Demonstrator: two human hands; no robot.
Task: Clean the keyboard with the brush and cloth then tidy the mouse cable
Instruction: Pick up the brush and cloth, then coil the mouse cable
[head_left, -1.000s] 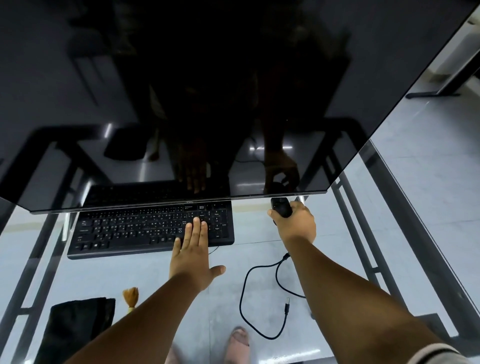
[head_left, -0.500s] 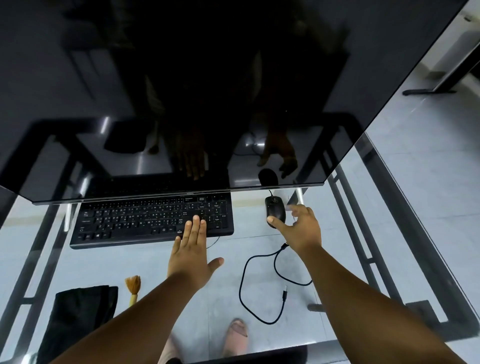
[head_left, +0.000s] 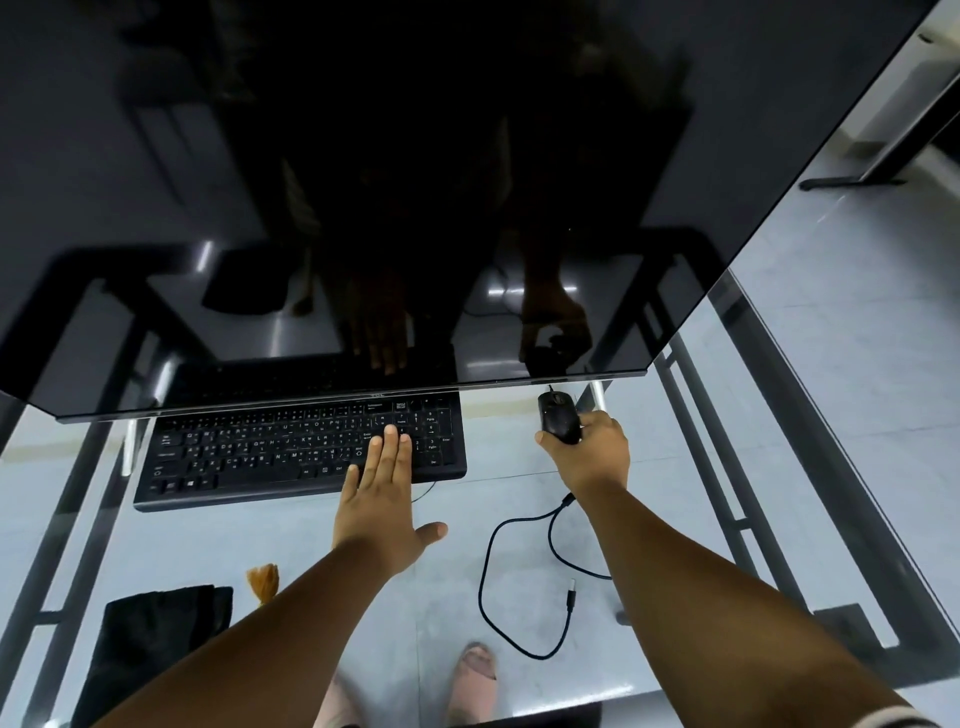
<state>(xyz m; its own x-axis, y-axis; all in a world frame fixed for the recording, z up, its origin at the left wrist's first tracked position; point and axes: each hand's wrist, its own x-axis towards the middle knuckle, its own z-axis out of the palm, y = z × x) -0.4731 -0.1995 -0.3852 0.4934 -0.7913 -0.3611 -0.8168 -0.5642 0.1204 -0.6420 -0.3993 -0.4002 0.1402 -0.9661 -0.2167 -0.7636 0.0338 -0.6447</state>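
A black keyboard (head_left: 260, 452) lies on the glass desk under the monitor's lower edge. My left hand (head_left: 382, 499) rests flat on its right end, fingers straight, thumb spread over the glass. A black mouse (head_left: 557, 418) sits to the right of the keyboard, and my right hand (head_left: 592, 452) grips its near end with curled fingers. The mouse cable (head_left: 498, 613) loops loosely across the glass, its USB plug (head_left: 571, 595) lying free. A brush with orange bristles (head_left: 264, 581) pokes out beside a black cloth (head_left: 150, 644) at the near left.
A large dark monitor (head_left: 415, 182) fills the upper view and overhangs the keyboard. The glass desk (head_left: 519, 483) has a black metal frame (head_left: 727, 493) along the right side. Feet in sandals (head_left: 475, 670) show through the glass.
My right hand let go of the mouse, drew back a little, then took hold of its near end again. My left hand stayed flat on the keyboard.
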